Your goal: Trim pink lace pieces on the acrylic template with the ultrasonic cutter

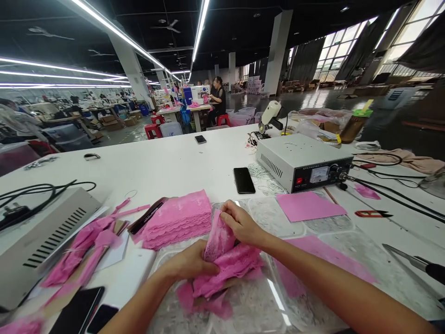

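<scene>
Between my two hands is a bunched piece of pink lace fabric (222,241), its lower folds spread over the clear plastic mat. My right hand (239,222) pinches the upper edge of the lace. Lower and to the left, my left hand (196,262) grips the same piece, with the thumb on top of it. Just behind my left hand stands a neat stack of pink lace pieces (177,218). More pink scraps (205,301) lie under the held lace. Flat pink fabric sheets (309,205) rest to the right of my right hand.
A grey control box (306,157) with a dial stands at back right, cables running right. Nearby are a black phone (244,180), orange thread snips (373,214) and a black-handled tool (417,262). Another grey box (52,241) sits left. A person (218,99) works at a distant sewing machine.
</scene>
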Available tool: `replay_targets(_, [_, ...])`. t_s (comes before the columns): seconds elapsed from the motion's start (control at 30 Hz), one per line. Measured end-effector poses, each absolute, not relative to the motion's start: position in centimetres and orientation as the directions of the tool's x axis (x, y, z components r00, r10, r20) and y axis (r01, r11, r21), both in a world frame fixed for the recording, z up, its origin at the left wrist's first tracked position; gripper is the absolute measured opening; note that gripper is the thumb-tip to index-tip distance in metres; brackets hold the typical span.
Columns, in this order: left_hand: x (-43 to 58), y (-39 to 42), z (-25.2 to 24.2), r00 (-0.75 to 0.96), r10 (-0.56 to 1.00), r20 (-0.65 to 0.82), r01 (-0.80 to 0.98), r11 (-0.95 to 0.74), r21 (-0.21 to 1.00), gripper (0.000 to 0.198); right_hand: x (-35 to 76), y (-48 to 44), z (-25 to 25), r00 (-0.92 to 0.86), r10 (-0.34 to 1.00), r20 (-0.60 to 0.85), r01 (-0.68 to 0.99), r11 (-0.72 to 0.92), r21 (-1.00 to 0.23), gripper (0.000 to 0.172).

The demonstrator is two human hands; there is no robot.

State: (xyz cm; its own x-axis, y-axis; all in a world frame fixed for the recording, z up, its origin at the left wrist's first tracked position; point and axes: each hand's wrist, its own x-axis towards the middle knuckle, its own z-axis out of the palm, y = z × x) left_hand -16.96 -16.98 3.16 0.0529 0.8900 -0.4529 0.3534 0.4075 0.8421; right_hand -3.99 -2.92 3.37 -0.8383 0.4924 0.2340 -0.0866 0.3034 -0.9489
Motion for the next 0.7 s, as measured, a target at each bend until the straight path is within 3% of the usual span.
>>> replay_targets(0.23, [-17.3, -17.6, 2.2, -0.092, 0.884, -0.458, 0.406, 0.453, 0.794, 0.041, -5.8, -3.5, 3.6, -0.833, 0.425, 0.354, -0.201, 0.363, -0.910, 0.014])
replay_targets(0.7, [-17.2, -18.1, 3.2, -0.089, 0.901, -0.424, 0.423, 0.420, 0.803, 0.038, -8.7, -4.5, 5.2, -0.778, 0.399, 0.485, -0.360, 0.350, -0.865, 0.015])
